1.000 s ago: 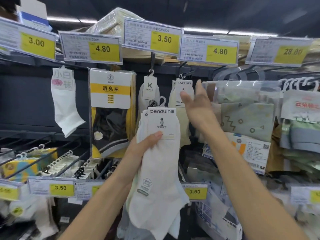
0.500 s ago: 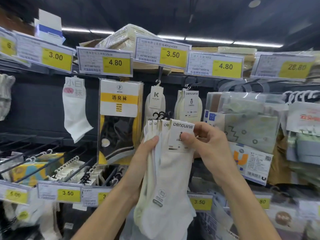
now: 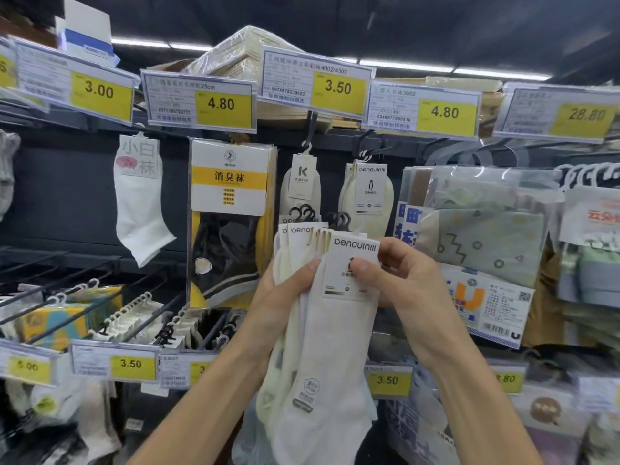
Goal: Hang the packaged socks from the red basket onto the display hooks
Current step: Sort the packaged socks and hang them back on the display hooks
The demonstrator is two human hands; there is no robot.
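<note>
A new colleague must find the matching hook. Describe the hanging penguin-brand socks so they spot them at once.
In the top row of price tags, find the right-hand 4.80 tag. Under its left end hangs a cream sock pack. Unlike the K-labelled pack beside it, its card shows a penguin.

One wide-angle view, worn on the person's head, faces the sock display rack point(image 3: 67, 203) square-on and slightly upward from close by. The left hand point(image 3: 281, 297) and right hand point(image 3: 409, 283) sit just below centre; price tags point(image 3: 221, 104) and ceiling lights point(image 3: 419, 67) cross the top.
</note>
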